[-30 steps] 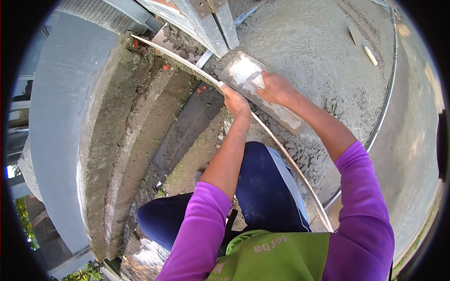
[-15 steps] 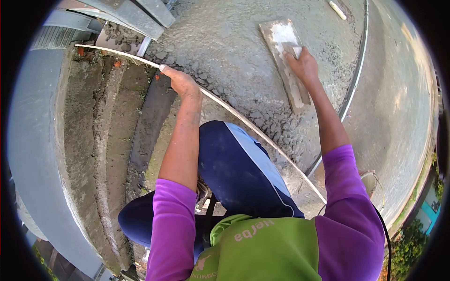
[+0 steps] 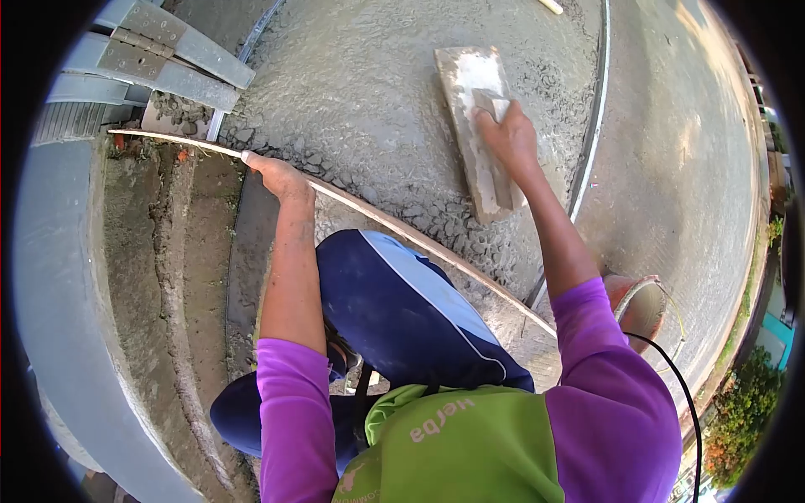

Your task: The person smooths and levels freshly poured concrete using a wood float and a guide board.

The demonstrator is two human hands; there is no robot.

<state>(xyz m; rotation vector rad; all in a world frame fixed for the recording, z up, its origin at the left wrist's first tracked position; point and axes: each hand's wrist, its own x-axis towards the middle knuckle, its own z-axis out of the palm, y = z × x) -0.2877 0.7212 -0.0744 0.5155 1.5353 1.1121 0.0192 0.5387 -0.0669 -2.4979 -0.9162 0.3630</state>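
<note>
My left hand [image 3: 281,178] is closed around a long, thin wooden strip [image 3: 402,228], near its far left end. The strip runs diagonally in front of my knee, along the ragged edge of the wet concrete [image 3: 360,84]. In my right hand [image 3: 510,138] is the handle of a long wooden float [image 3: 474,180], its face down on the grey concrete. Pale mortar coats the float's far end. Lumpy, rougher concrete lies between the float and the strip.
A pale form edge [image 3: 594,134] borders the concrete on the right, with paved road beyond. A bucket [image 3: 641,306] stands by my right elbow. Grey metal pieces [image 3: 159,54] jut in at upper left. A soil trench [image 3: 197,243] lies left of me.
The view has shifted, so most of the scene sits further left. The float has slid a little toward me over the concrete. More of the bucket shows; both hands keep their holds.
</note>
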